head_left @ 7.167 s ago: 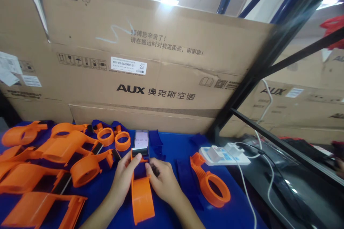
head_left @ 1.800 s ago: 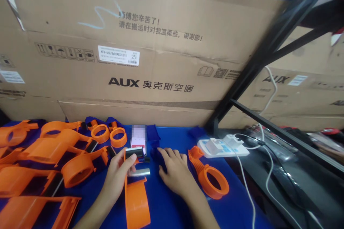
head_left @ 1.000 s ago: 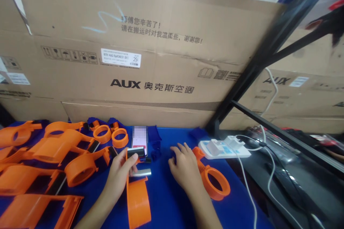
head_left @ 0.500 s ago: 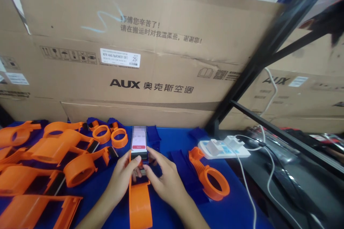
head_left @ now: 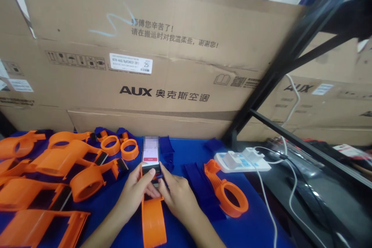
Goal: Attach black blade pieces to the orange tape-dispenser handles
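An orange tape dispenser [head_left: 154, 223] is held between my hands, its wide ring part toward me and its black-edged head away from me. My left hand [head_left: 138, 188] grips the head from the left, thumb on top and fingers curled underneath. From the right, my right hand [head_left: 178, 193] closes on the same head, its thumb and index finger near a small dark blue part. The fingertips hide most of that part. Just beyond the head, a phone [head_left: 150, 153] with a lit screen and a red button lies on the blue table surface [head_left: 192, 149].
Several orange tape dispensers [head_left: 62, 159] crowd the left side. Another orange dispenser [head_left: 232, 198] lies at right, beside dark blue pieces [head_left: 200, 186]. A white power strip [head_left: 242, 162] with plugs and cables sits near a black rack post [head_left: 261, 81]. Large cardboard [head_left: 174, 73] stands behind.
My right thumb and fingers have drawn closer around the dispenser's head. The dispenser has shifted slightly to the right, and my left fingers are pressed further in beneath it.
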A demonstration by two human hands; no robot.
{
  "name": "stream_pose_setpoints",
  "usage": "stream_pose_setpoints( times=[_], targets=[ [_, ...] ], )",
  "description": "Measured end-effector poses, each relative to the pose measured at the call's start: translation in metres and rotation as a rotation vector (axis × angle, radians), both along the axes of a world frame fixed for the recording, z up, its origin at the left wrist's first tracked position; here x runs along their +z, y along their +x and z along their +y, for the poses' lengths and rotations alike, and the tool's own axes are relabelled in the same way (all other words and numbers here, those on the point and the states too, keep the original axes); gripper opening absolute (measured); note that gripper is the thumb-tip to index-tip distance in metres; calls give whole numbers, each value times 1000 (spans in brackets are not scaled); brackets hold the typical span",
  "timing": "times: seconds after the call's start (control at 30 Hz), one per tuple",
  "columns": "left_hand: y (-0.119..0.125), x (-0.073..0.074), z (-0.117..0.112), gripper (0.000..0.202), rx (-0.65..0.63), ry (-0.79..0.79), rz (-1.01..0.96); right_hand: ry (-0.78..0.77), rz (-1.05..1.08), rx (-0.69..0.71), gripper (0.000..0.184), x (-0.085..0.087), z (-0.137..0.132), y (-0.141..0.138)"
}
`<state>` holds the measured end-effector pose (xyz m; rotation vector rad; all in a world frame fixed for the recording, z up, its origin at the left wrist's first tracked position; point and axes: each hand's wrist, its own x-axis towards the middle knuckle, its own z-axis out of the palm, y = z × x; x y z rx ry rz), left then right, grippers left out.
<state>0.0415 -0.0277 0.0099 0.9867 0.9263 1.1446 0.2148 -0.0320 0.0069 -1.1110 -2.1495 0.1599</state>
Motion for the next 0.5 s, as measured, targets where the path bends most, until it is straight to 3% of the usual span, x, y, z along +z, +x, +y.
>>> stream_pose_setpoints(
  times=[0.27,0.5],
  targets=[
    [1,-1,-1,38,0,4,-1,35,-36,11,50,0,1,1],
    [2,9,-2,48,17,-161,-150,-111,33,67,53,15,1,1]
  ],
)
